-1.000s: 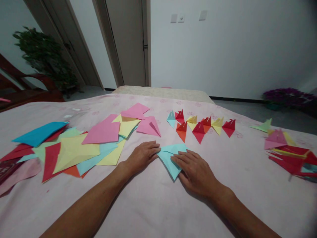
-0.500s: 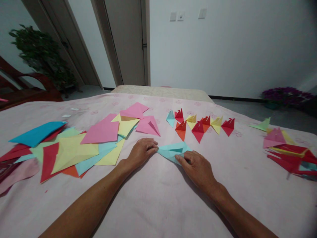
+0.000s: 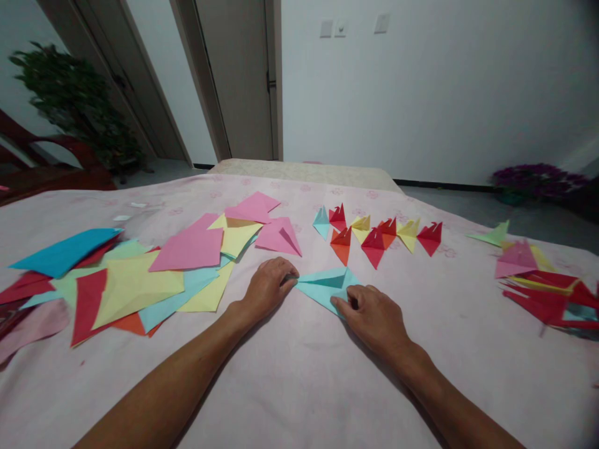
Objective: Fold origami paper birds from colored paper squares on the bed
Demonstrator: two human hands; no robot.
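A partly folded sheet of light blue origami paper [image 3: 322, 289] lies on the cloth between my hands, a raised flap along its far side. My left hand [image 3: 272, 279] pinches its pointed left corner between thumb and fingers. On the right side, my right hand [image 3: 372, 310] grips the near right edge, thumb on top and fingers curled; they hide the right corner. Just beyond stand several small folded paper cranes [image 3: 374, 245] in red, orange, yellow and light blue.
Overlapping coloured paper sheets [image 3: 140, 287] spread over the left side of the pink tablecloth [image 3: 290, 386]. At the far right lies a pile of folded paper pieces [image 3: 538, 299], mostly red. Beyond the table are a door [image 3: 238, 81], a leafy plant [image 3: 70, 100] and purple flowers [image 3: 538, 181].
The flap on the light blue paper stands open wider, and my right thumb has shifted slightly toward me. My left hand stays at the left corner.
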